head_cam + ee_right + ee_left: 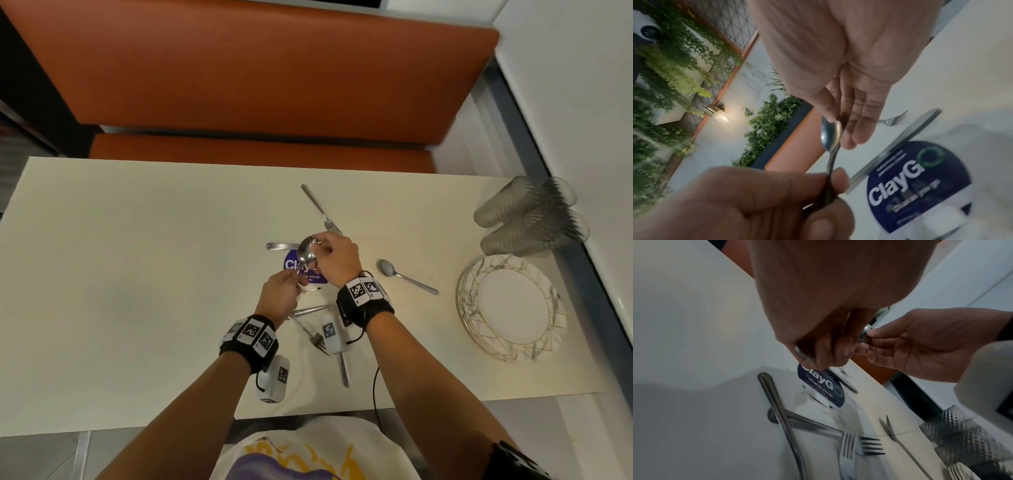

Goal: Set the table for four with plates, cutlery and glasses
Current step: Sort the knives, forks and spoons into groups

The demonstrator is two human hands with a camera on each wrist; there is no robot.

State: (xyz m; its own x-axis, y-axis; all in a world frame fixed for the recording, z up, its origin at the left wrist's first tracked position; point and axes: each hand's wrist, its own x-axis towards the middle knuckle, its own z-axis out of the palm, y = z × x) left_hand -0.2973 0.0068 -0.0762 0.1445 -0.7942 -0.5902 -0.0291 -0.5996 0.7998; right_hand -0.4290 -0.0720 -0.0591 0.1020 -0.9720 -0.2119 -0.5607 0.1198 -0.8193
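- Your left hand (279,291) grips the handle of a spoon (306,253), thumb and fingers curled round it; the bowl points up and away from you.
- Your right hand (334,258) pinches the spoon's bowl at its tip, thumb against forefinger, the other fingers straight.
- Both hands meet above a round purple sticker (293,265) on the table (137,274).
- Two crossed forks (849,441) lie under your wrists.
- Right of your right hand: a second spoon (404,275), then stacked plates (510,308) and lying glasses (527,216).
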